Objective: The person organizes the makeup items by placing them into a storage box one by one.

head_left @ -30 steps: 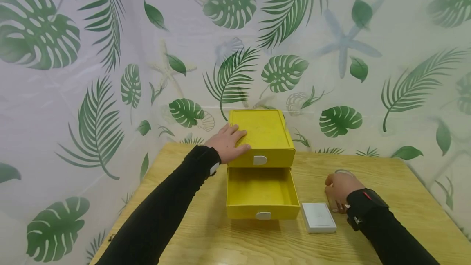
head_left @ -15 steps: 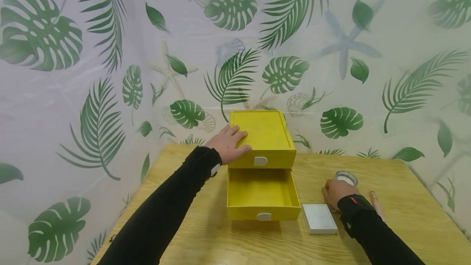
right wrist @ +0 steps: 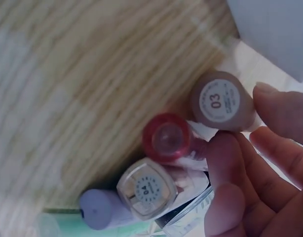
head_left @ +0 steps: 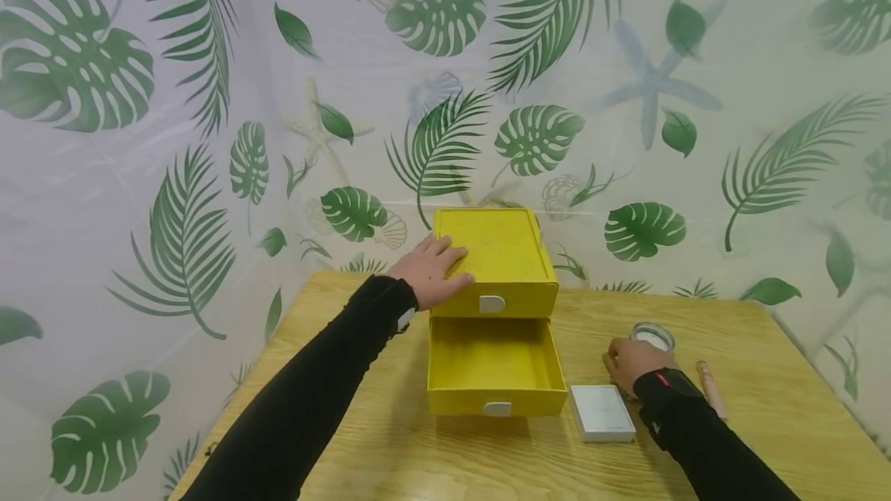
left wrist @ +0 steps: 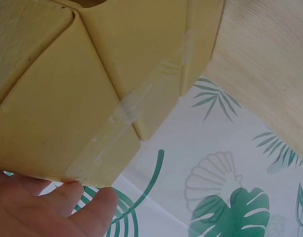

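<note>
My left hand (head_left: 433, 273) rests on the left edge of the top of a yellow two-drawer box (head_left: 494, 246); in the left wrist view its fingertips (left wrist: 103, 205) touch the box's edge. The lower drawer (head_left: 497, 400) is pulled out and bare inside, the upper one closed. My right hand (head_left: 636, 362) is low over the table right of the box. In the right wrist view its thumb and fingers pinch a brown lipstick tube (right wrist: 219, 101) labelled 03. Beside it lie a red-ended tube (right wrist: 166, 138), a square-ended tube labelled 04 (right wrist: 146, 188) and a lilac-capped tube (right wrist: 103, 209).
A flat white box (head_left: 602, 412) lies between the drawer and my right hand. Behind that hand is a round glass jar (head_left: 654, 335). A slim pinkish tube (head_left: 711, 389) lies right of my wrist. A leaf-patterned sheet (head_left: 445, 99) hangs behind the wooden table (head_left: 376, 439).
My right hand has shifted a little left and toward me, bringing the jar and the slim pinkish tube into fuller view. The left hand and the yellow box have stayed put.
</note>
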Demonstrator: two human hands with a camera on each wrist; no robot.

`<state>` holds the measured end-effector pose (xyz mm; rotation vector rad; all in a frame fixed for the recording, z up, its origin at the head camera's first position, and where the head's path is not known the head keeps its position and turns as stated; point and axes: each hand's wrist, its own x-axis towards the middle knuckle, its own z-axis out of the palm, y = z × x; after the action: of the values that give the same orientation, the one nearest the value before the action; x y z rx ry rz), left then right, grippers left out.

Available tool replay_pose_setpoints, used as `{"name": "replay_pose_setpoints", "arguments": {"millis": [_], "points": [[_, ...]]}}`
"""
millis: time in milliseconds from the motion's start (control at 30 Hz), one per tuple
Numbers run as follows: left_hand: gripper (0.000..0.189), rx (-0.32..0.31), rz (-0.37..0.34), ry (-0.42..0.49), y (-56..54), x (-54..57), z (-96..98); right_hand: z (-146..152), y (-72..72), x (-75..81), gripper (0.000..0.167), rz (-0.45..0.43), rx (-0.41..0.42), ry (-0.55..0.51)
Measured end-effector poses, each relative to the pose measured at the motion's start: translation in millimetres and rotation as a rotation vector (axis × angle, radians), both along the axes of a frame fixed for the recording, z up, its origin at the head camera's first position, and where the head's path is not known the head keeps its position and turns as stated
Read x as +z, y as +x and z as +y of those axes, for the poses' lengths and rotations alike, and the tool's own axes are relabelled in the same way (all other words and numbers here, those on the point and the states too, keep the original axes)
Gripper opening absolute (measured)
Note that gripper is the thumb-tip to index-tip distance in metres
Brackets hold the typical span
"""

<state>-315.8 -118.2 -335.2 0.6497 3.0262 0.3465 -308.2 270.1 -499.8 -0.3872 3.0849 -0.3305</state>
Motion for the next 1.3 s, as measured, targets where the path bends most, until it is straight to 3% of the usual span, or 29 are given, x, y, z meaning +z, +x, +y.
{"name": "replay_pose_setpoints", "arguments": {"millis": [333, 533, 733, 900, 1000, 1100, 1300], "points": [[0.066, -0.001, -0.011, 0.002, 0.1, -1.5, 0.8, -4.7, 4.0, 4.4, 0.036, -0.070, -0.030, -0.006], [0.066, 0.008, -0.015, 0.001, 0.5, -2.3, 1.3, -2.5, 5.9, 10.6, 0.031, -0.113, -0.028, -0.105], [0.067, 0.003, -0.019, 0.007, 1.1, -1.5, 0.3, -9.1, 11.9, 41.9, 0.029, -0.121, -0.011, -0.196], [0.067, -0.001, -0.009, 0.006, 0.5, -0.5, -0.7, -20.0, 20.7, 72.8, 0.026, -0.044, 0.090, -0.245], [0.067, -0.002, -0.007, 0.007, -0.4, 0.3, -0.7, -26.4, 25.1, 89.0, 0.033, -0.010, 0.135, -0.276], [0.067, -0.001, -0.012, 0.009, -0.4, 1.5, -0.5, -36.5, 31.0, 107.2, 0.040, 0.005, 0.169, -0.280], [0.067, 0.002, -0.012, 0.004, -0.8, 0.9, -0.4, -67.4, 46.8, 134.9, 0.033, 0.062, 0.286, -0.231]]}}
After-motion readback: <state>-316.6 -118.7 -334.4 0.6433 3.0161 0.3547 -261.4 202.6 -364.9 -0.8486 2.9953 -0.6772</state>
